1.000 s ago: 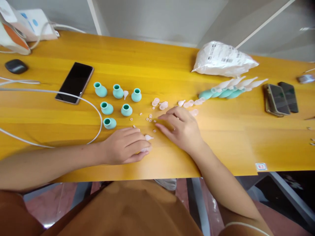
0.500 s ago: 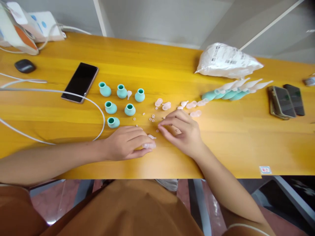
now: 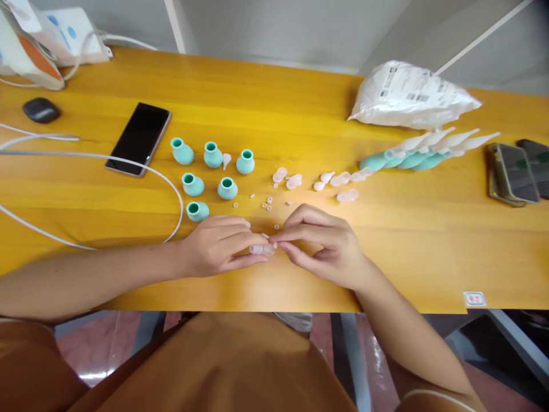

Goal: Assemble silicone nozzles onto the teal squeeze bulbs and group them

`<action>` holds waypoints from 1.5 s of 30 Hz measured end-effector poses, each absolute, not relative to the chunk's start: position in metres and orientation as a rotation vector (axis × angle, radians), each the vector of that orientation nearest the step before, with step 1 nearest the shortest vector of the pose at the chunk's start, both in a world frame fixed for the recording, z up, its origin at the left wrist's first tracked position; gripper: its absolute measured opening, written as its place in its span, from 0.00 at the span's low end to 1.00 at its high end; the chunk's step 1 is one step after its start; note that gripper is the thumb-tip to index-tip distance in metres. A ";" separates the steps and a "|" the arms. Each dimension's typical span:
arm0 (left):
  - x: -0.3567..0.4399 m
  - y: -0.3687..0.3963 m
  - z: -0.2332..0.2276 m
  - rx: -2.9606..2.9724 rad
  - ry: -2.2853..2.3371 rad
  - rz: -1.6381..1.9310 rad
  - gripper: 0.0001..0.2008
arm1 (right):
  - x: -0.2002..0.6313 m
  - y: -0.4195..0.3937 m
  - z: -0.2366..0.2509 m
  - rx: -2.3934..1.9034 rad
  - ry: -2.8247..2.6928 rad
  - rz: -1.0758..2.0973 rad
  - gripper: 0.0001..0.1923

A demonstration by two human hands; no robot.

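Left hand: my left hand (image 3: 214,247) rests on the table (image 3: 429,240), its fingers closed on a small clear tip (image 3: 261,249).
Right hand: my right hand (image 3: 326,243) meets it, thumb and first finger pinched together on a tiny white bit (image 3: 274,245), right at the open end of the clear tip.
Where the tip is: low over the table, between my two hands, close to the near edge.
Past the grip: little white beads (image 3: 268,203) lie loose just beyond my fingers, with more clear tips (image 3: 338,180) farther out and to the right.
Left of the grip: six teal bulbs (image 3: 210,171) stand close by, one near my left knuckles.
What could go wrong: I think the tiny bit could slip out, because it is so small. It may then roll among the beads or off the near edge.
Also: if my left wrist slides, it could knock the nearest bulb over.
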State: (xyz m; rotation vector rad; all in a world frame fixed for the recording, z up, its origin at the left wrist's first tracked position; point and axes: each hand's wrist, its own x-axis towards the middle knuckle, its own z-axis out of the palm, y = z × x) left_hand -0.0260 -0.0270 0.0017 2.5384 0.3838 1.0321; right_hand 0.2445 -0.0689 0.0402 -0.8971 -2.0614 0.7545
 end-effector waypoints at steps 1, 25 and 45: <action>-0.026 -0.027 0.001 2.543 0.386 1.038 0.08 | 0.245 -0.069 0.041 -0.894 -2.073 0.739 0.09; -0.025 -0.027 0.000 2.472 0.384 1.074 0.10 | 0.241 -0.074 0.040 -0.841 -2.062 0.821 0.10; -0.026 -0.027 0.004 2.384 0.420 1.003 0.10 | 0.242 -0.074 0.039 -0.812 -2.069 0.683 0.14</action>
